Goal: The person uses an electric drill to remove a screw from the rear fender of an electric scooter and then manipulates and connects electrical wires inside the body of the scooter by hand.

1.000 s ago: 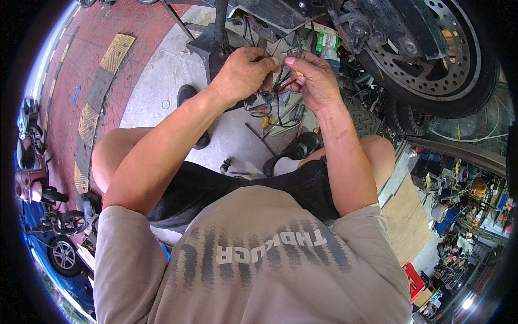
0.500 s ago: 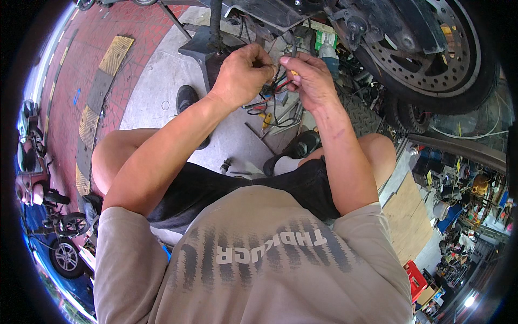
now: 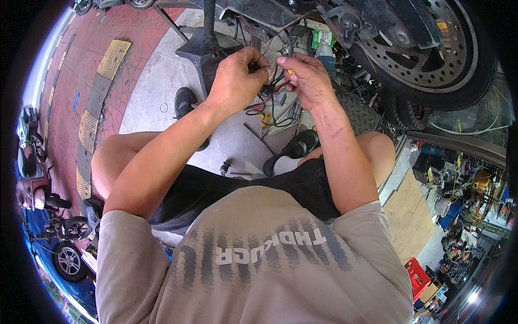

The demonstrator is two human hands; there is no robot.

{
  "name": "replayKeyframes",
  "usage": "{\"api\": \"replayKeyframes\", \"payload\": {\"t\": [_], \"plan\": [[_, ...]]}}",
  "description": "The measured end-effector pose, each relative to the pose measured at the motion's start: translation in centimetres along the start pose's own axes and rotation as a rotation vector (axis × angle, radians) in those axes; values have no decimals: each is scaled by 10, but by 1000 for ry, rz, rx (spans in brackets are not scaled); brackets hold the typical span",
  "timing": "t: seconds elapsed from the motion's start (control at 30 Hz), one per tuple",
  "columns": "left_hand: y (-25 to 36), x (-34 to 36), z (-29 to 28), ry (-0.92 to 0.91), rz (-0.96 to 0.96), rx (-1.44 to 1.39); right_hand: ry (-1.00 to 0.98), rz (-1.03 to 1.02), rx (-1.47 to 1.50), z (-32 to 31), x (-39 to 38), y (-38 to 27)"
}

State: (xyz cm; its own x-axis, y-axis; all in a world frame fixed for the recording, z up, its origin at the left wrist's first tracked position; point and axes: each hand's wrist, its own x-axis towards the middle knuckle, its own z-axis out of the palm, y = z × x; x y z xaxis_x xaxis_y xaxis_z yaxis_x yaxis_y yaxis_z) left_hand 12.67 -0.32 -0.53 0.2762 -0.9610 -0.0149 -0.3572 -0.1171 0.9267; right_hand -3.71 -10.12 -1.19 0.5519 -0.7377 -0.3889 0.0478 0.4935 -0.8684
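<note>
In front of the underside of a motorcycle (image 3: 264,16), both my hands are raised close together. My left hand (image 3: 237,78) is closed in a pinch on a thin wire, its fingertips turned toward the right hand. Closed fingers of my right hand (image 3: 308,80) grip a dark wire (image 3: 291,46) that runs up toward the motorcycle; a small yellow-orange piece (image 3: 291,72) shows between them. The wire ends are too small to make out. Just below hang loose black and red wires (image 3: 278,92). A yellow-handled tool (image 3: 264,120) lies on the ground beneath.
A wheel with a drilled brake disc (image 3: 421,54) stands at the upper right. Beside my right hand are a grey-blue cylinder (image 3: 326,60) and a green box (image 3: 322,39). A dark panel (image 3: 197,56) is left of my hands. A thin rod (image 3: 259,137) lies between my feet.
The hands hold nearly the same pose, still pinched close together. The whole view has shifted slightly.
</note>
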Motion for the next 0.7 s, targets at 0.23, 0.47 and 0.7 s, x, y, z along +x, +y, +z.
{"api": "replayKeyframes", "payload": {"t": [0.23, 0.47, 0.7], "plan": [[1, -1, 0, -3, -8, -87, 18, 70, -22, -2, -1, -4], [3, 2, -10, -117, -128, -224, -145, 155, 99, -14, 2, -7], [10, 2, -16, -177, -181, -392, -300, 122, 129, -17, 7, -7]]}}
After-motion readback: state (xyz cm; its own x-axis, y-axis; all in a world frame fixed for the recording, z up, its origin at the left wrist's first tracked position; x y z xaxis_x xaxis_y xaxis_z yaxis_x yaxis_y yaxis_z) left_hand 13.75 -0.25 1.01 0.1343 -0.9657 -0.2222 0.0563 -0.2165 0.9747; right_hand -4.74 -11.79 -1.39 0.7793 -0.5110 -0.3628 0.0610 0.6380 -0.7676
